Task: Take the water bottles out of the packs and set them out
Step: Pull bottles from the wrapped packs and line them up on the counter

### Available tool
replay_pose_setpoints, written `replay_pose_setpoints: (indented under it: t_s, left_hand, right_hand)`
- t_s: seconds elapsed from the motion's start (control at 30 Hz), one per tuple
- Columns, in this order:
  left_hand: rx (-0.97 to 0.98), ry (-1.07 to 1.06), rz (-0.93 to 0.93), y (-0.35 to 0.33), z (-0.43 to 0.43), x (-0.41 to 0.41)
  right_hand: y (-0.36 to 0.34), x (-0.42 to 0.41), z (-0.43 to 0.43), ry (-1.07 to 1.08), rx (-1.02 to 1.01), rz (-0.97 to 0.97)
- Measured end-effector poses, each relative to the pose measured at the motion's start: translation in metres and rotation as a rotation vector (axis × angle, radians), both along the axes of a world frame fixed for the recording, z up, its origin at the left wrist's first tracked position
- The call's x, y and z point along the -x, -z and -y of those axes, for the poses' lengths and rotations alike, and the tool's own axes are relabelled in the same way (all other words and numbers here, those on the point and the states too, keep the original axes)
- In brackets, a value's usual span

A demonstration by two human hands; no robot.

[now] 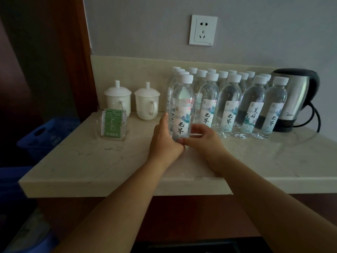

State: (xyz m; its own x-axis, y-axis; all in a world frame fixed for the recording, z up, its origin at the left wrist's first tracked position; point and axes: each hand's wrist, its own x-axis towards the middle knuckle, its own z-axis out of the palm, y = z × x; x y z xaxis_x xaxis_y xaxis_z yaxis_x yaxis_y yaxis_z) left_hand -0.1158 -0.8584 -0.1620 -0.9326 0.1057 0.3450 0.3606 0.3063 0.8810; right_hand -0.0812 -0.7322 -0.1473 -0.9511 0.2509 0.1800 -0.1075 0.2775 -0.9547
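Both hands, the left hand (165, 136) and the right hand (202, 137), clasp the base of a clear plastic white-capped water bottle (180, 106) at frame centre, probably to align it with the bottle rows (228, 106) rightward. All stand on a pale marble table (109, 161) under a grey wall (145, 24) with a white socket (203, 30).

both hands (165, 141) grip front bottle (181, 110)

The person is showing two bare forearms, the left forearm (113, 201) and the right forearm (273, 194), both lying uncovered along the whole length in view. The left hand (164, 141) and the right hand (204, 139) are going bare too. Dim light is shading everything, making finer marks too faint to tell
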Motion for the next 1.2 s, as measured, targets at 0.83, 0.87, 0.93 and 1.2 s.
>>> replay_pose_setpoints:
  t_s: [0.83, 0.87, 0.93, 1.2]
  left_hand:
    - [0.491, -0.34, -0.298, -0.033, -0.105, -0.139]
    - [0.509, -0.328, -0.321, -0.037, -0.121, -0.148]
    - [0.528, -0.3, -0.364, -0.043, -0.156, -0.166]
    - [0.586, -0.084, -0.474, -0.045, -0.303, -0.23]
  right_hand:
    - [-0.033, -0.131, -0.157, 0.155, -0.944, 0.067]
    - [-0.038, -0.143, -0.171, 0.169, -1.004, 0.084]
    - [-0.045, -0.166, -0.201, 0.2, -1.07, 0.112]
    - [-0.047, -0.256, -0.322, 0.366, -1.134, 0.294]
